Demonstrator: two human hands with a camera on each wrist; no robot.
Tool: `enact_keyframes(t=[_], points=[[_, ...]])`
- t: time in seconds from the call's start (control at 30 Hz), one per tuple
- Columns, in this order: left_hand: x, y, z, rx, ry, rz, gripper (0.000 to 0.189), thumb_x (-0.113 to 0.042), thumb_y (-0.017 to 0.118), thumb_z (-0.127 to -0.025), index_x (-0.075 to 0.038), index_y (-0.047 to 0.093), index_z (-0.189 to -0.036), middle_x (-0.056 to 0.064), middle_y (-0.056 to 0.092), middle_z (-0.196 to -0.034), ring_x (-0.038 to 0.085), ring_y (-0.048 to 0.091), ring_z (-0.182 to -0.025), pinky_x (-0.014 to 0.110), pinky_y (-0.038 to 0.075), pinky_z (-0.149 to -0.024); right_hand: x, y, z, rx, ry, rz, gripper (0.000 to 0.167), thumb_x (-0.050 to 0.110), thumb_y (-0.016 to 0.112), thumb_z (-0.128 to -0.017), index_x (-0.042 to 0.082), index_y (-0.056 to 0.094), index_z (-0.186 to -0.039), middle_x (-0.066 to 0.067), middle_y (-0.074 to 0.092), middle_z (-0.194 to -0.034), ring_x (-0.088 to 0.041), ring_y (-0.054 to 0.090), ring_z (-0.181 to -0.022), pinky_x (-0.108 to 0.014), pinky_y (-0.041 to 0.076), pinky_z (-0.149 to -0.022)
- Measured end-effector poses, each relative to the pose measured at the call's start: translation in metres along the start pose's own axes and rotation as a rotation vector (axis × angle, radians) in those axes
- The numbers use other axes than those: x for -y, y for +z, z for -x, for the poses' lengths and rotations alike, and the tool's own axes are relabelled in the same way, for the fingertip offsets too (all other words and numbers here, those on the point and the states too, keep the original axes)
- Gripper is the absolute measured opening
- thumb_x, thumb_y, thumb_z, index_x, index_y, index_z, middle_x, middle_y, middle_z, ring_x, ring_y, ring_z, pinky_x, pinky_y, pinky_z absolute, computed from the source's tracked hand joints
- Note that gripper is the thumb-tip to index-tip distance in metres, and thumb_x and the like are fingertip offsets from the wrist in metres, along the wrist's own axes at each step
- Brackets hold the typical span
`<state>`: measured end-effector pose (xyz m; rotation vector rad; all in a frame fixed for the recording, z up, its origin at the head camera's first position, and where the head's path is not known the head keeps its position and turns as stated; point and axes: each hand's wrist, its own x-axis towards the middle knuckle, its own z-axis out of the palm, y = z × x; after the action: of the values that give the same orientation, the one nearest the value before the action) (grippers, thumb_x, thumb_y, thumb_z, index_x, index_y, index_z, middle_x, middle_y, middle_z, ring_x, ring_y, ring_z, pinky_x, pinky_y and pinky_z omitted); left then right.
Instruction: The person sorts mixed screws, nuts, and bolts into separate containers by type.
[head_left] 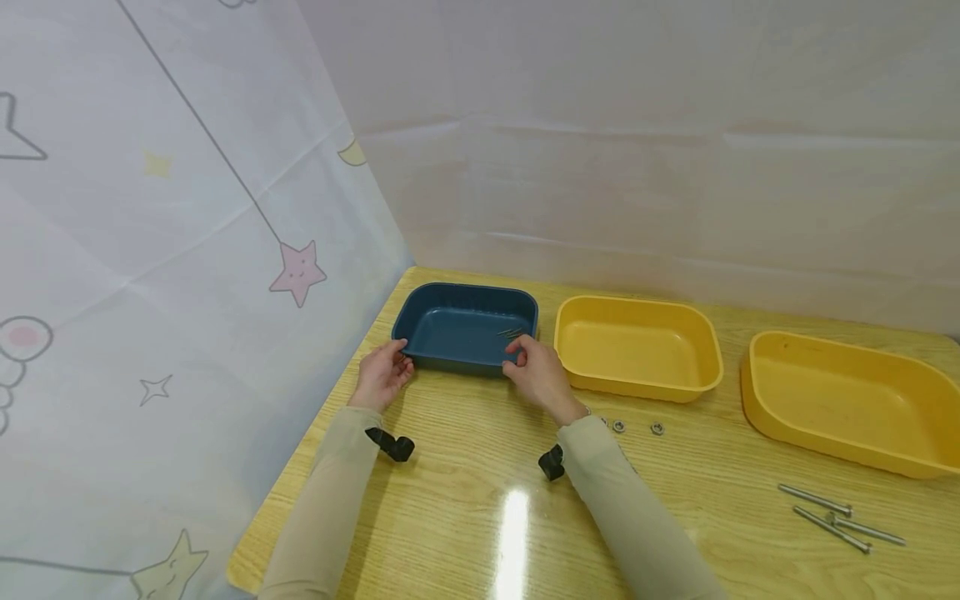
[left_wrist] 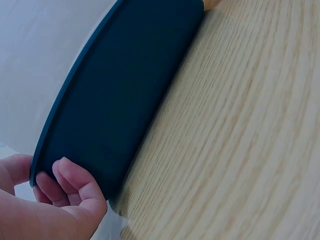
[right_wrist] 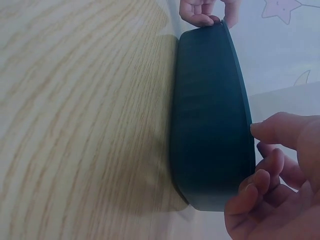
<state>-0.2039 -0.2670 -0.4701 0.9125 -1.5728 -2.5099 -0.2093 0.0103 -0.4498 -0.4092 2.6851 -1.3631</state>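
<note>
A dark blue plastic bin (head_left: pixel 457 365) stands on the table at the far left, its long side facing me. My left hand (head_left: pixel 382 373) grips the rim at its front left corner; in the left wrist view curled fingers (left_wrist: pixel 75 187) lie against the outer wall. At the front right corner my right hand (head_left: pixel 542 375) pinches the rim, thumb (right_wrist: pixel 280 129) on the edge and the other fingers bent around the corner. Several thin metal pieces, like small screws (head_left: pixel 513 332), lie inside the bin at its right end.
A yellow bin (head_left: pixel 637 388) stands just right of the blue one, and a second yellow bin (head_left: pixel 847 450) farther right. Hex nuts (head_left: pixel 657 428) lie in front of the middle bin. Long bolts (head_left: pixel 832 530) rest at the right front. A printed curtain (head_left: pixel 187 250) borders the table's left edge.
</note>
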Motion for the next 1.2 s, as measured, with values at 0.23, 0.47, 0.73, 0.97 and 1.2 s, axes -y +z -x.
enact_keyframes(t=[0.23, 0.47, 0.73, 0.97, 1.2], points=[[0.000, 0.000, -0.004, -0.037, -0.037, -0.011, 0.018, -0.018, 0.063, -0.094, -0.014, 0.047, -0.101, 0.000, 0.050, -0.078, 0.013, 0.052, -0.071, 0.023, 0.049, -0.067, 0.001, 0.000, 0.001, -0.006, 0.003, -0.013, 0.012, 0.018, 0.066, -0.091, 0.010, 0.064, -0.100, -0.003, 0.051, -0.074, -0.019, 0.044, -0.061, -0.028, 0.039, -0.062], [-0.002, -0.002, -0.007, -0.023, -0.063, -0.007, 0.017, -0.018, 0.063, -0.094, -0.014, 0.048, -0.099, 0.000, 0.050, -0.077, 0.014, 0.052, -0.072, 0.025, 0.049, -0.069, 0.000, -0.001, 0.001, -0.011, -0.003, -0.022, 0.008, 0.017, 0.067, -0.091, 0.011, 0.063, -0.093, -0.003, 0.052, -0.075, -0.019, 0.046, -0.065, -0.028, 0.040, -0.064], [-0.002, 0.000, -0.005, -0.021, -0.063, 0.000, 0.017, -0.017, 0.062, -0.094, -0.013, 0.047, -0.099, 0.000, 0.051, -0.075, 0.014, 0.052, -0.070, 0.024, 0.049, -0.067, -0.001, -0.001, 0.000, -0.015, -0.022, -0.012, 0.007, 0.016, 0.067, -0.090, 0.011, 0.063, -0.089, -0.003, 0.056, -0.076, -0.018, 0.048, -0.068, -0.027, 0.040, -0.065], [-0.002, -0.001, -0.002, 0.000, -0.064, 0.018, 0.018, -0.019, 0.064, -0.094, -0.013, 0.048, -0.098, -0.001, 0.051, -0.073, 0.013, 0.051, -0.071, 0.024, 0.048, -0.068, -0.001, -0.004, 0.004, -0.008, -0.019, -0.008, 0.007, 0.016, 0.066, -0.091, 0.011, 0.062, -0.088, -0.003, 0.056, -0.078, -0.018, 0.049, -0.069, -0.027, 0.041, -0.065], [-0.004, -0.002, 0.004, 0.028, -0.070, 0.042, 0.018, -0.024, 0.063, -0.095, -0.013, 0.049, -0.097, -0.002, 0.050, -0.070, 0.013, 0.050, -0.072, 0.024, 0.046, -0.068, -0.001, -0.009, 0.007, -0.002, -0.023, -0.021, 0.008, 0.018, 0.066, -0.092, 0.012, 0.061, -0.089, -0.003, 0.057, -0.079, -0.018, 0.049, -0.068, -0.028, 0.041, -0.064]])
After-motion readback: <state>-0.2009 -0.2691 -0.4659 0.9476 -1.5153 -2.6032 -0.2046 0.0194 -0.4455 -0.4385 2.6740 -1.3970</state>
